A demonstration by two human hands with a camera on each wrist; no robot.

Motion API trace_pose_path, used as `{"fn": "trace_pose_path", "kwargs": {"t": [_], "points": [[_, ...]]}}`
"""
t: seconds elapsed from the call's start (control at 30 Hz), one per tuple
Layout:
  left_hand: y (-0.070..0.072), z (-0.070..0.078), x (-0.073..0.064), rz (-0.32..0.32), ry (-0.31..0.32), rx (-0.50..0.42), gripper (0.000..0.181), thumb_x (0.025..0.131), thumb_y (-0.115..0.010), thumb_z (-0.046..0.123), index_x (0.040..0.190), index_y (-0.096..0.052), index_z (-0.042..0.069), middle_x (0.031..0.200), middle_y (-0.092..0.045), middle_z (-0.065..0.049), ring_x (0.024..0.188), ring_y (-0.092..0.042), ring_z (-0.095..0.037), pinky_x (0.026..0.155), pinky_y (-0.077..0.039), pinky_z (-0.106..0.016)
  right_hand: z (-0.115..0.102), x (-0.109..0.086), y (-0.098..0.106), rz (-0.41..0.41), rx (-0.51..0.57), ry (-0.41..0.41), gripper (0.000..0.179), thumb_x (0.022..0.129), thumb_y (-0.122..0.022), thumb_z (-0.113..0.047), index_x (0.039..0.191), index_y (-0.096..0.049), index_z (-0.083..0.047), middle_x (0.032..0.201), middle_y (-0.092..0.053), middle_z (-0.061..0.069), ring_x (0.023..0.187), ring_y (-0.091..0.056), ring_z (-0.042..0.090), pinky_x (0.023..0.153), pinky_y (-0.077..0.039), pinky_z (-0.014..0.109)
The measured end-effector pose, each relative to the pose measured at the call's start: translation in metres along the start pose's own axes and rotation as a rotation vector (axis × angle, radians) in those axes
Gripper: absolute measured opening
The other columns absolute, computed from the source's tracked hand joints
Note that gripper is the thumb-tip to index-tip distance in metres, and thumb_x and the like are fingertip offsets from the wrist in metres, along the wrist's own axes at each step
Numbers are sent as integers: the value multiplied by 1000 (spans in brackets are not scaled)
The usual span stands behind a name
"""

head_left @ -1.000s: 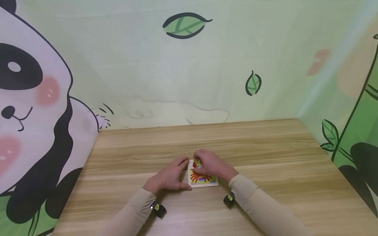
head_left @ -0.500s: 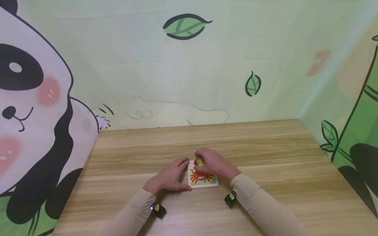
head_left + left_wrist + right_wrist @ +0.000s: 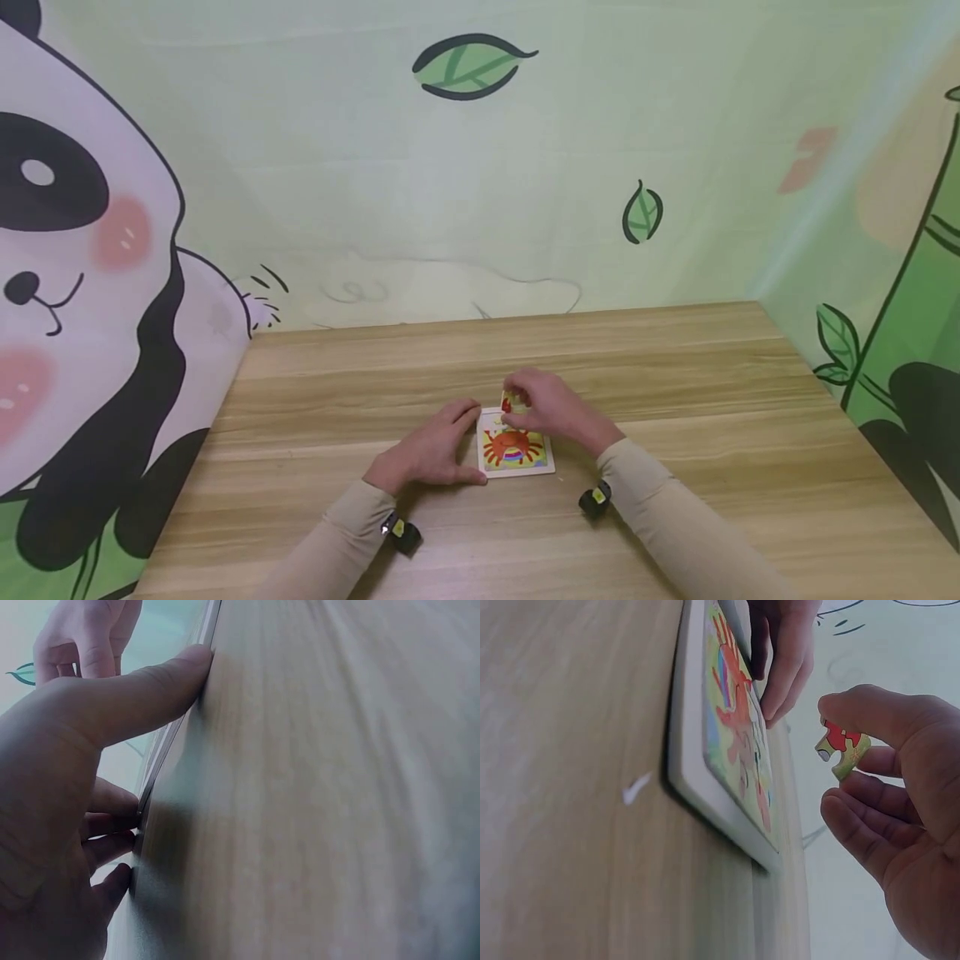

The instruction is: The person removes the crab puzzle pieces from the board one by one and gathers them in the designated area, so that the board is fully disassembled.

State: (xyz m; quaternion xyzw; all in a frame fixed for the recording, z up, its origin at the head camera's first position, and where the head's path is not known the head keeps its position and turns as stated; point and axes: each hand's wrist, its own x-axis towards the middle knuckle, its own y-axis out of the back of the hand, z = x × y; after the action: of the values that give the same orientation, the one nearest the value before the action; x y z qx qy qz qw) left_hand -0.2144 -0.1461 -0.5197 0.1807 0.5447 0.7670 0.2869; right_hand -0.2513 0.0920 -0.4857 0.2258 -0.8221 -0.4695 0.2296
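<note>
A square jigsaw board (image 3: 525, 473) with a pale frame and a red crab picture lies flat on the table. My left hand (image 3: 426, 450) rests at its left side, thumb at the near corner and fingertips at the far one. In the left wrist view the thumb (image 3: 161, 694) stretches along the board's edge. My right hand (image 3: 553, 406) pinches a small jigsaw piece (image 3: 845, 742), red and yellow-green, between thumb and fingers. The piece is held up above the far part of the board, where a whitish, pieceless patch of the picture shows.
The wooden table (image 3: 360, 367) runs back to a pale green wall cloth (image 3: 300, 167) printed with a panda and leaves. A small white scrap (image 3: 636, 787) lies on the table near the board. Each wrist wears a small black camera (image 3: 596, 500).
My right hand has lifted the jigsaw piece up and away toward the far right, uncovering more of the crab picture. My left hand has stayed at the board's left edge.
</note>
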Motion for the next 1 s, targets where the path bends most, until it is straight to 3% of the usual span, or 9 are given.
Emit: {"fn": "trace_pose_path", "kwargs": {"t": [0.27,0.77,1.0], "points": [[0,-1,1,-13,12,9,107,75,-73,64,150,-31,1,153,-31,-13,141,-33,-28,117,-33,-40,10,-9,5,17,-19,20,40,80,-78,-31,112,-66,-10,97,-62,2,84,-58,13,71,-52,23],[-1,0,0,-9,9,-5,106,75,-73,63,150,-31,1,153,-31,-12,141,-33,-27,117,-32,-41,34,-27,19,-7,-77,-61,44,81,-78,-31,118,-69,-10,101,-61,2,79,-53,10,66,-48,21],[-2,-1,0,-14,16,-11,107,75,-73,63,151,-30,1,154,-30,-12,142,-32,-28,118,-31,-40,44,-36,25,-26,-28,-118,46,79,-79,-26,121,-68,-8,104,-59,5,83,-52,13,67,-49,23]]}}
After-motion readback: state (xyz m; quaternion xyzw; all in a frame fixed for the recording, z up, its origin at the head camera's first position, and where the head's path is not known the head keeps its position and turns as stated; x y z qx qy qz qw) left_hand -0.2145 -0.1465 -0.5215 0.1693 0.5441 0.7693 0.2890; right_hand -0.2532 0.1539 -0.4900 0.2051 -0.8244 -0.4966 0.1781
